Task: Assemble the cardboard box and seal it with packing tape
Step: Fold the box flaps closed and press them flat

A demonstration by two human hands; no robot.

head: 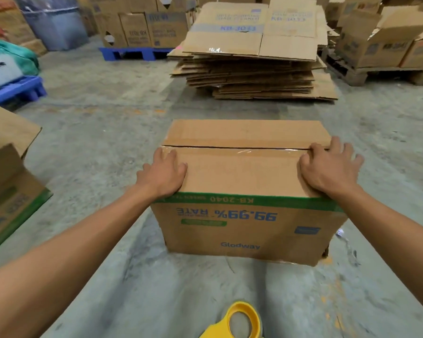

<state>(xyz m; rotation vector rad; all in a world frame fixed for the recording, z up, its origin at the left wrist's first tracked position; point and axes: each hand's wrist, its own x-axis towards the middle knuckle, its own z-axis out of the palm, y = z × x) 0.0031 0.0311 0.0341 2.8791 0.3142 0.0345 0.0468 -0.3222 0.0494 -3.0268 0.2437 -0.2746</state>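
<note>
A brown cardboard box (244,174) stands on the concrete floor with its printing upside down. Its two top flaps are folded flat and meet at a seam, where shiny clear tape shows on the near flap. My left hand (165,170) lies flat on the box's top left edge, fingers reaching toward the seam's left end. My right hand (329,164) presses on the top right edge, fingers spread over the seam's right end. A yellow tape dispenser (239,322) lies on the floor just in front of me, in neither hand.
A tall stack of flattened cardboard boxes (252,57) lies on the floor behind the box. An open box (5,181) stands at the left. Blue pallets (132,53) and wooden pallets (376,74) carry more boxes at the back.
</note>
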